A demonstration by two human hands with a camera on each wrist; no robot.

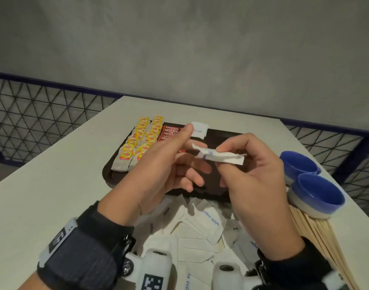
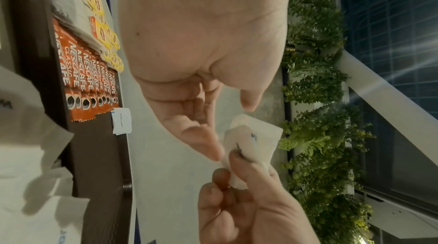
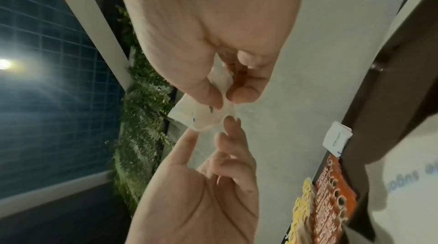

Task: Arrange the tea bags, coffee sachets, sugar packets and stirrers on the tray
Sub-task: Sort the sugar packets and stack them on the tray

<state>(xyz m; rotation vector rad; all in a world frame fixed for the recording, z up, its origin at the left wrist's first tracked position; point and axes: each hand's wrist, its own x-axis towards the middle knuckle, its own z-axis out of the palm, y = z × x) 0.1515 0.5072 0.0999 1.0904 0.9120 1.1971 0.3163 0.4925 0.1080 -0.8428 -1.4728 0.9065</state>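
A dark brown tray [image 1: 108, 174] lies on the white table. On its left part are two rows of yellow-tagged tea bags [image 1: 137, 141], then red coffee sachets [image 1: 170, 131]. One white sugar packet [image 1: 199, 129] sits at the tray's far edge. Above the tray my right hand [image 1: 221, 156] pinches another white sugar packet [image 1: 231, 159] between thumb and fingers [image 3: 244, 92]. My left hand [image 1: 192, 155] is open beside it, thumb raised, with a fingertip [image 2: 213, 154] touching the packet's [image 2: 255, 139] left end. The tray's right half is bare.
A loose pile of sugar packets [image 1: 200, 227] lies between the tray and the table's near edge. Wooden stirrers [image 1: 317, 237] lie at the front right, beside two blue bowls [image 1: 319, 191]. A wire-mesh fence [image 1: 33, 122] runs behind the table.
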